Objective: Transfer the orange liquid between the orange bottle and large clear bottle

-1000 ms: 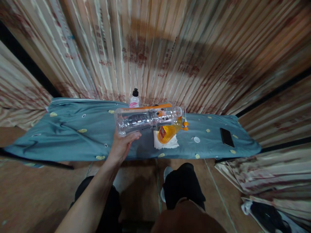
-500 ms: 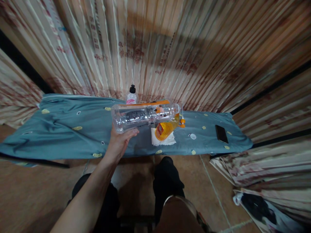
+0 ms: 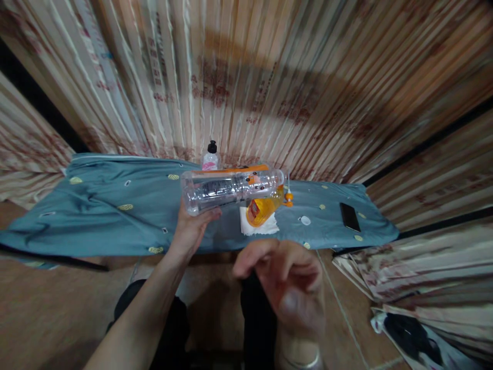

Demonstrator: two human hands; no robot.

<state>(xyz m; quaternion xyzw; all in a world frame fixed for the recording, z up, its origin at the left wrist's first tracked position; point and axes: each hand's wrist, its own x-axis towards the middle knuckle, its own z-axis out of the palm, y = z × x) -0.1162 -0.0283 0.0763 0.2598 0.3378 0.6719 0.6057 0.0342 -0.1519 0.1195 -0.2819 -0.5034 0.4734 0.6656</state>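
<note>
A large clear plastic bottle (image 3: 215,191) lies sideways in my left hand (image 3: 192,221), its base toward the left and its neck toward the right. My thumb presses along the near side; the other fingers are hidden behind the bottle. Past the clear bottle, an orange soap bottle (image 3: 262,209) rests tilted on a white tissue (image 3: 246,226); its orange pump top (image 3: 288,199) points right. In the foreground my right hand (image 3: 287,282) is raised, slightly blurred, with curled fingers apart and nothing in them.
A narrow surface with a teal patterned cloth (image 3: 103,226) runs across the view. A small bottle with a black cap (image 3: 211,156) stands at its back edge. A dark phone (image 3: 349,217) lies toward the right end. Pleated curtains (image 3: 246,77) hang behind.
My right hand has come up from the lower edge into the middle foreground, fingers now in sight. The left hand still holds the clear bottle in nearly the same place.
</note>
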